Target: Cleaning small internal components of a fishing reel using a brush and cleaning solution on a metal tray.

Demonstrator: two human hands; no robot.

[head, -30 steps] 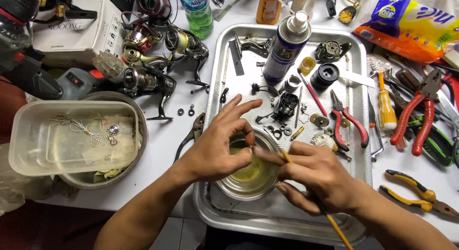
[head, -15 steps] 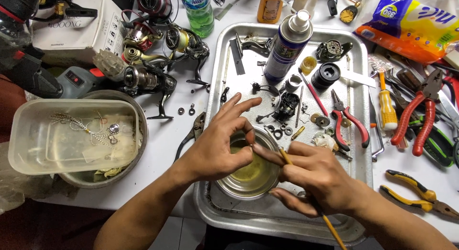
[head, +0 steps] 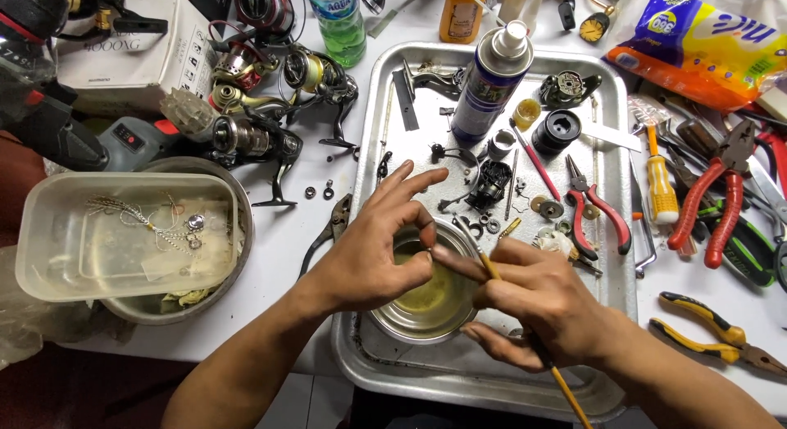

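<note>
on your counter point(head: 287, 232), a blue spray can point(head: 490, 83) stands upright at the far end of the metal tray point(head: 373, 150), with red-handled pliers point(head: 597, 212) lying in the tray on your right. left of the tray you have a clear plastic tub point(head: 123, 232) sitting in a grey bowl point(head: 238, 232), and fishing reels point(head: 270, 109) crowded behind it beside a white box point(head: 131, 47). a green bottle point(head: 340, 23) stands at the far edge. yellow-handled pliers point(head: 709, 330) lie off the tray, lower right, near large red pliers point(head: 713, 199).
</note>
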